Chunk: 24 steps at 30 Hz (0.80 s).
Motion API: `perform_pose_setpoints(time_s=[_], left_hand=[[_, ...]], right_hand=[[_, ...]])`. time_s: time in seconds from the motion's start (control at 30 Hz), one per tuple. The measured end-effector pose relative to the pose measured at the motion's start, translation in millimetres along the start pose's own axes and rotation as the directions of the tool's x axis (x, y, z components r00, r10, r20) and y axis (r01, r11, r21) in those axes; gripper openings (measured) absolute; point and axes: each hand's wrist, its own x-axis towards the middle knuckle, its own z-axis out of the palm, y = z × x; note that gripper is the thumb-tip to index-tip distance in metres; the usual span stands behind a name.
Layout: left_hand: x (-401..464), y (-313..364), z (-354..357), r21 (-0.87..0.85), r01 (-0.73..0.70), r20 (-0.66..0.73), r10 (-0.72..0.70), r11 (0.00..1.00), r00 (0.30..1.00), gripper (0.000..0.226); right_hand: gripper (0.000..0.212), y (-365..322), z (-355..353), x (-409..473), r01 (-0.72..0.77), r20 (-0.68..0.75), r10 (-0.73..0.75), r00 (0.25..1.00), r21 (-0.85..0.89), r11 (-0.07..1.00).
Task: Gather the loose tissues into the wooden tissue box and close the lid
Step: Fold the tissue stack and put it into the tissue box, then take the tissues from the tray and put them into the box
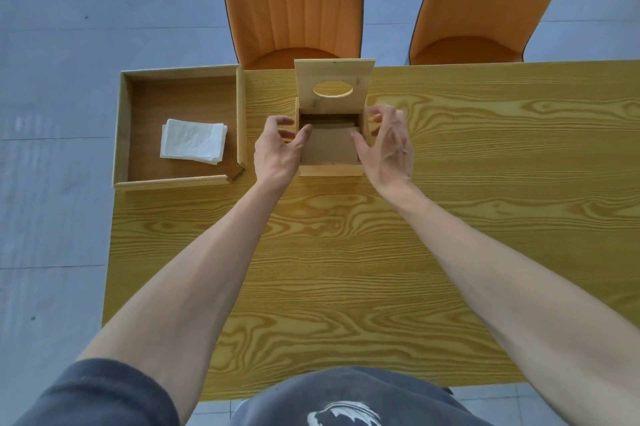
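Observation:
A wooden tissue box (pixel 330 169) stands at the middle of the table's far side. Its lid (pixel 334 84), with an oval hole, is tipped up and back, so the bare inside shows. My left hand (pixel 277 148) is at the box's left wall, thumb over the rim. At the right wall is my right hand (pixel 386 145), fingers spread and thumb on the rim. Neither hand holds a tissue. A stack of white tissues (pixel 193 141) lies flat in a wooden tray (pixel 121 135) to the left of the box.
Two orange chairs (pixel 294 0) stand behind the yellow wood-grain table (pixel 346 270). The tray sits at the table's far left corner, partly over the edge. Grey tiled floor lies to the left.

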Motion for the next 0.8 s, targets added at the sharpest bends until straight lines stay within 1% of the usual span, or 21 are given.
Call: perform_pose_setpoints(time_s=[0.07,0.17,0.23,0.33,0.43,0.53,0.7,0.8], left_hand=[[-2,-4,-2,-0.045,0.039,0.081,-0.035,0.998,0.996,0.049],[-7,-10,-6,-0.064,0.037,0.123,-0.029,0.997,0.992,0.051],[-11,-14,-10,-0.083,0.043,0.148,-0.03,0.996,0.988,0.051],[-19,-16,-20,-0.096,0.024,0.175,-0.007,0.995,0.985,0.049],[-26,-22,-36,-0.062,-0.004,0.157,0.014,0.998,0.988,0.044],[-33,-30,-57,-0.053,0.012,0.118,-0.005,0.999,0.993,0.037],[-38,-53,-95,-0.053,0.028,0.013,-0.027,0.998,1.0,0.029],[-39,-63,-117,-0.027,0.038,-0.029,-0.039,0.999,0.999,0.026]], right_hand=[[0.042,2,1,-5,-0.061,0.021,0.059,0.998,0.083,0.995],[0.043,2,0,-10,-0.126,0.071,0.117,0.991,0.128,0.984],[0.043,2,-1,-13,-0.139,0.086,0.129,0.988,0.133,0.981],[0.042,-2,-4,-19,-0.133,0.067,0.126,0.99,0.126,0.983],[0.039,-13,-6,-26,-0.097,0.003,0.097,0.995,0.101,0.99],[0.035,-31,-6,-33,-0.006,-0.089,0.015,0.996,0.108,0.994],[0.028,-64,4,-44,0.095,-0.097,-0.083,0.992,0.125,0.988],[0.026,-86,15,-48,0.064,-0.069,-0.054,0.996,0.152,0.986]])
